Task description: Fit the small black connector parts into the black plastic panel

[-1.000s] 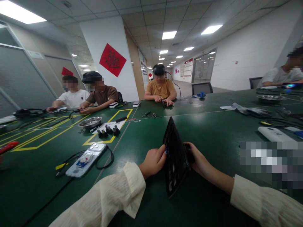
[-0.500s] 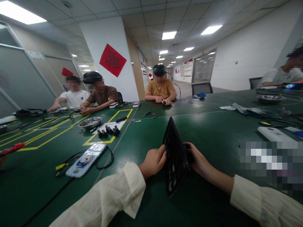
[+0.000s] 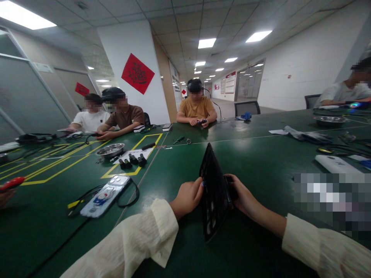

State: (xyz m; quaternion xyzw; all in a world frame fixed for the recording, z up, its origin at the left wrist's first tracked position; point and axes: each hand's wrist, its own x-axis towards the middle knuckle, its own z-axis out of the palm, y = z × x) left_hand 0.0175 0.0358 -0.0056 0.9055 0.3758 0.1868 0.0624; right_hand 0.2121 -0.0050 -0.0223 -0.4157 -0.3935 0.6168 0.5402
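Note:
A thin black panel (image 3: 214, 200) stands upright and slightly tilted between my hands, its face showing cut-outs or pale patches. On its left side my left hand (image 3: 189, 196) is closed, thumb and fingers pinched against the face. A tiny blue spot shows at those fingertips; what they pinch is too small to name. My right hand (image 3: 242, 196) wraps round a dark block-like part (image 3: 230, 184) on the panel's other side, mostly hidden by the fingers and the panel. The panel's lower edge is close above the green table (image 3: 174, 251).
Left of my arm lies a phone (image 3: 106, 196) with a black cord. Beyond it are several black cylindrical parts (image 3: 133, 160) and a metal bowl (image 3: 110, 150). A white device (image 3: 337, 164) lies at right. Across sits a person (image 3: 197, 108); another's hand holds a red tool (image 3: 13, 183) at left.
My hands and the panel stay almost still. The person across has lifted the small dark thing in their hands. At the left edge, the hand with the red tool has come further into view.

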